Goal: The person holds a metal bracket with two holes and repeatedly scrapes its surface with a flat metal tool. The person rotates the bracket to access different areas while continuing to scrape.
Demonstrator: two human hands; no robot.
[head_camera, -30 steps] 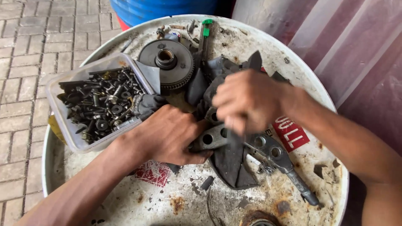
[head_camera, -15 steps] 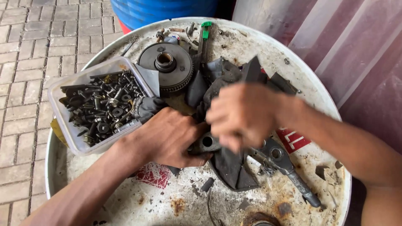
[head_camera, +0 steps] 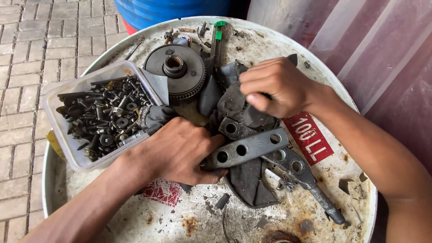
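On the drum top (head_camera: 135,216), the left hand (head_camera: 177,150) pinned the near end of the holed metal bar (head_camera: 247,148), its length slanting up-right toward the right hand (head_camera: 274,87), whose fingers clutched a dark rag (head_camera: 234,101) just beyond it.

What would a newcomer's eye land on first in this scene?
Probably the two bare hands in the middle of the round white drum top: the left hand pins down a grey metal plate with holes, while the right hand grips a dark rag above it. Next, the plastic tub of bolts at left and the toothed gear wheel behind.
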